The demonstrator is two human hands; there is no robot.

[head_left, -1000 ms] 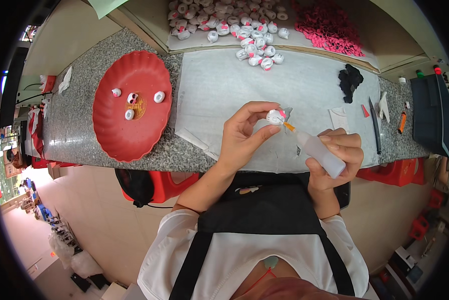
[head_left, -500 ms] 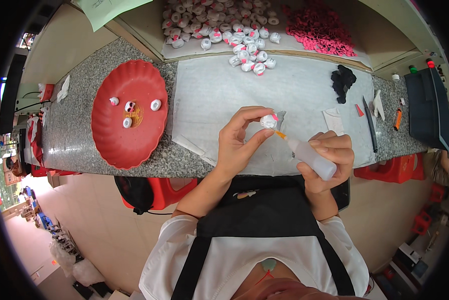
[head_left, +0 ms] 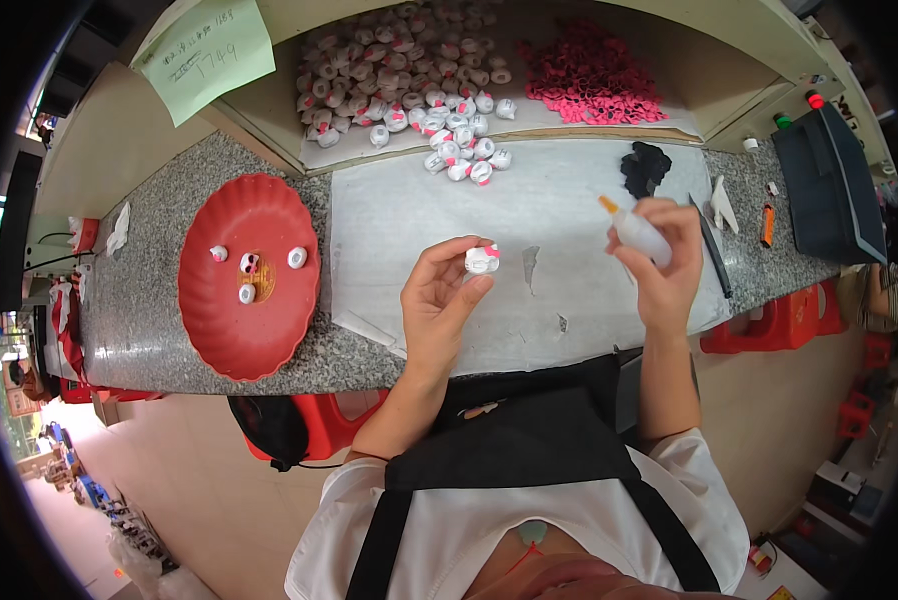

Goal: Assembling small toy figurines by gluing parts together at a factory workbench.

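Observation:
My left hand (head_left: 433, 305) pinches a small white figurine head (head_left: 482, 261) with a pink patch between thumb and fingers, above the white paper sheet (head_left: 389, 220). To the right, my right hand (head_left: 669, 275) is wrapped round a translucent squeeze bottle (head_left: 642, 238). Its orange nozzle tilts up and left, well apart from the head. A red scalloped dish (head_left: 205, 335) at the left bears several similar small white pieces, one of them with dark eye-like marks.
Many white pieces (head_left: 389, 70) lie heaped on the shelf, spilling onto the paper. Beside them is a pile of pink parts (head_left: 599, 75). A black crumpled cloth (head_left: 646, 168), a dark pen-like tool (head_left: 714, 250), an orange cutter (head_left: 768, 225) and a dark bin (head_left: 829, 185) are at right.
The bottle's nozzle has left the figurine head. My right hand has raised the bottle away to the upper right, while my left hand holds the head farther left. The whole view has shifted.

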